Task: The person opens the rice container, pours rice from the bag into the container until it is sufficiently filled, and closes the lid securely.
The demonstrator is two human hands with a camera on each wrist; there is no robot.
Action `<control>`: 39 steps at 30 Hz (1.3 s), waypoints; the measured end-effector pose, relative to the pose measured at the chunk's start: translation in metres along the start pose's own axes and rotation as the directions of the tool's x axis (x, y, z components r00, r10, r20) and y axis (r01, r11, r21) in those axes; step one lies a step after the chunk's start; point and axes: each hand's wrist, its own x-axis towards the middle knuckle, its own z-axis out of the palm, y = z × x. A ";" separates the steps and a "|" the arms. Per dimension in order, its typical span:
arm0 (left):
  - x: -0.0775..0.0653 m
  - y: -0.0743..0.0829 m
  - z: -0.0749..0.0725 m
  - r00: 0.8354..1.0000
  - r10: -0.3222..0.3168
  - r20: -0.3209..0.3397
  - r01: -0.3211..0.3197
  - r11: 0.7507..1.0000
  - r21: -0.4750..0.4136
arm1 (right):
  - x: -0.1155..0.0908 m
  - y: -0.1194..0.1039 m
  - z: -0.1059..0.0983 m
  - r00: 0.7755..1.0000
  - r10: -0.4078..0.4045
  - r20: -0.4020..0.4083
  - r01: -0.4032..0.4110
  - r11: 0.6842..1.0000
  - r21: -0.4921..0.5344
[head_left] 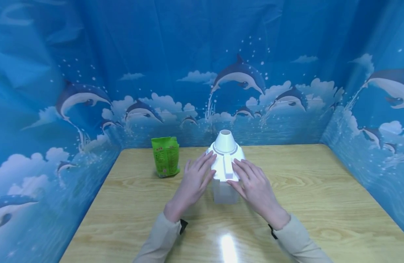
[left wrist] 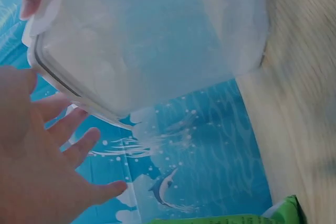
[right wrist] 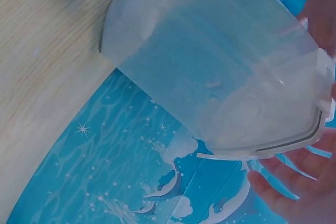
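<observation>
At the edges of a white plastic lid with a conical spout, the left hand and right hand have fingers extended, apart. The lid tops a translucent plastic container on the pale wood-grain counter, hiding walls that both wrist views show. Leftward stands a green printed packet.

Counter, pale wood grain, across the lower half of the frame. Standing on it: green printed packet, left of centre; translucent container with white lid, near centre.
</observation>
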 end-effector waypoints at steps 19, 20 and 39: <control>-0.001 -0.004 0.002 1.000 -0.007 0.010 0.008 1.000 -0.013 | 0.000 0.000 -0.001 0.999 0.037 0.019 -0.038 0.998 0.040; -0.001 -0.004 0.002 1.000 -0.004 0.007 0.004 1.000 -0.012 | 0.000 0.000 -0.001 0.999 0.036 0.020 -0.037 0.999 0.039; -0.001 0.001 -0.002 1.000 0.007 -0.016 -0.007 1.000 -0.011 | 0.000 0.008 -0.003 0.999 0.046 0.007 -0.047 0.994 0.095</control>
